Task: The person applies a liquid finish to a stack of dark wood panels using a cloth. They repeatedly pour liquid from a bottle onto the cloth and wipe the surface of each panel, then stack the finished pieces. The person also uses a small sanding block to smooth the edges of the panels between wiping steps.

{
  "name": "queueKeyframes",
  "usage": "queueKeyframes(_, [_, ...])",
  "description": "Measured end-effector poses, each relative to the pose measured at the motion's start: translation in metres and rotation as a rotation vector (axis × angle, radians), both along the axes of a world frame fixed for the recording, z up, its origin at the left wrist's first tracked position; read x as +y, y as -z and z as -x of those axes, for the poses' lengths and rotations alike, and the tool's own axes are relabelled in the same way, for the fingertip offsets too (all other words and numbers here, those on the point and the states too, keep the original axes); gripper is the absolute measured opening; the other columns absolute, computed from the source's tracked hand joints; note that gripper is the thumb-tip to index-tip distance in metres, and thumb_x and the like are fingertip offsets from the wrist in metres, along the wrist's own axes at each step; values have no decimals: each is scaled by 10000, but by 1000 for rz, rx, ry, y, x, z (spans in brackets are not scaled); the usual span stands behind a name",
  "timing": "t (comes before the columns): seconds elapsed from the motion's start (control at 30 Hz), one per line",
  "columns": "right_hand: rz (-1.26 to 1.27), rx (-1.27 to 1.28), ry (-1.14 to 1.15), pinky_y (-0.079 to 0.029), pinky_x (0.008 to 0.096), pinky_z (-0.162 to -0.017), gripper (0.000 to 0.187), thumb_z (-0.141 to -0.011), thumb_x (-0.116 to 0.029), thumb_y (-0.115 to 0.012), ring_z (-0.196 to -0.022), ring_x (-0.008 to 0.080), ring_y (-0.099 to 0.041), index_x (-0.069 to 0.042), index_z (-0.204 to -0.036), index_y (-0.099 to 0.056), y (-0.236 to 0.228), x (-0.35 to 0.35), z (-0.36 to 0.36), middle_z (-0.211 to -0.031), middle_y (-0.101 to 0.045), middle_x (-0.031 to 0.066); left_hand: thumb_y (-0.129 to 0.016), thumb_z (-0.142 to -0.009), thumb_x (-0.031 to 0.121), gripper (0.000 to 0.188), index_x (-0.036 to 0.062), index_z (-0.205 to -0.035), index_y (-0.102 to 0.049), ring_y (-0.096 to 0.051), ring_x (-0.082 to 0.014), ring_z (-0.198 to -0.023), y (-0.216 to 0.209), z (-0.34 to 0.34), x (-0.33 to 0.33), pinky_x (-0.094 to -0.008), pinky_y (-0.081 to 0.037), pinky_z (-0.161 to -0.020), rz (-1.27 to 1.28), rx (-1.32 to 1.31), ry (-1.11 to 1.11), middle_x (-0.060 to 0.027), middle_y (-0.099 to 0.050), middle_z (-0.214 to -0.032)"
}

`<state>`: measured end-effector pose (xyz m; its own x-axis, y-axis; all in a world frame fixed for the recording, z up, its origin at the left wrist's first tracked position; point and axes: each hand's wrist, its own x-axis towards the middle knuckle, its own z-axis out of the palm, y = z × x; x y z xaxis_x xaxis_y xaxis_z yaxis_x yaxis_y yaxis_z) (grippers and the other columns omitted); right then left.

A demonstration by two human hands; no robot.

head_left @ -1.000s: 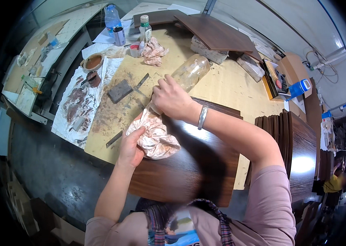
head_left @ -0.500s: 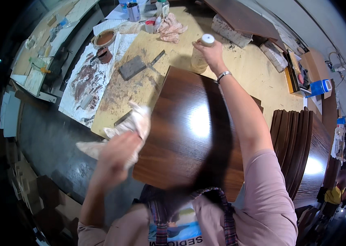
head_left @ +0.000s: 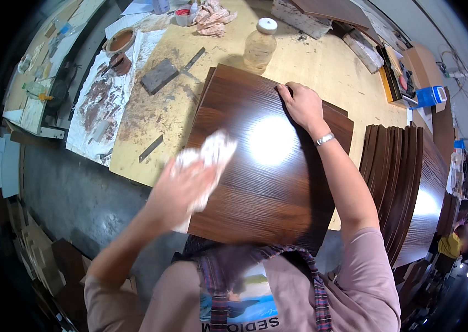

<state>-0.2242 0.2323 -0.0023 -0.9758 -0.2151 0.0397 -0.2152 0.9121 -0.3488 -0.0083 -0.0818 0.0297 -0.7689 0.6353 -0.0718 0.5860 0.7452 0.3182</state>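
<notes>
A dark brown wood-grain panel (head_left: 234, 199) with a glossy surface lies in front of me, on top of other brown panels that stick out beneath it. My left hand (head_left: 181, 191), blurred by motion, is closed on a crumpled whitish rag (head_left: 217, 152) over the panel's left part. At the far edge of the panel, my right hand (head_left: 303, 105) has its fingers curled over the rim and holds on there. Just beyond stands a clear bottle (head_left: 260, 50) of pale yellowish liquid, upright with its white cap, touched by neither hand.
Left of the panel are a dark flat block (head_left: 159, 76), a thin metal strip (head_left: 151, 148) and a stained white sheet (head_left: 98, 105) with brown containers. A pinkish rag (head_left: 212, 19) lies at the back. Several brown panels (head_left: 389, 177) stand stacked on the right.
My right hand has let go of the bottle and come back to the panel's far edge. My left hand has brought the rag rightward onto the panel. The view has shifted slightly.
</notes>
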Motion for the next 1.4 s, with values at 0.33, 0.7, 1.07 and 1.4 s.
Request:
queueKeyframes(0.33, [-37,-60,-2,-524,473,-818,567,-999,-469,-462,-827,398,-680,5,-812,-710,-7,1,5,-801,-699,237,-619,-878,209,548,147,-1420,-559,-364,-267,-1472,13,13,-6,-595,-130,-1211,-26,-146,37,-30,-470,-1542])
queueKeyframes(0.7, [-78,-26,-42,-527,470,-772,559,-1011,-457,-448,-780,391,-674,-7,-790,-696,-7,3,8,-756,-688,218,-601,-933,250,480,169,-1406,-582,-322,-235,-1491,29,113,-18,-576,-61,-1223,-245,-6,-184,-14,-492,-1525])
queueKeyframes(1.07, [-76,12,-81,-534,461,-739,544,-1008,-449,-465,-734,382,-673,-14,-772,-691,-4,-7,8,-720,-682,203,-642,-898,135,368,150,-1262,-697,-488,-261,-1345,47,156,-7,-471,-292,-1159,-427,152,-288,-33,-613,-1403])
queueKeyframes(1.4, [-60,-17,-86,-534,468,-760,538,-998,-455,-482,-755,383,-674,-10,-780,-692,-9,-19,7,-737,-682,217,-611,-914,103,352,108,-1256,-694,-525,-304,-1306,45,194,-7,-435,-326,-1130,-416,250,-307,-53,-632,-1372])
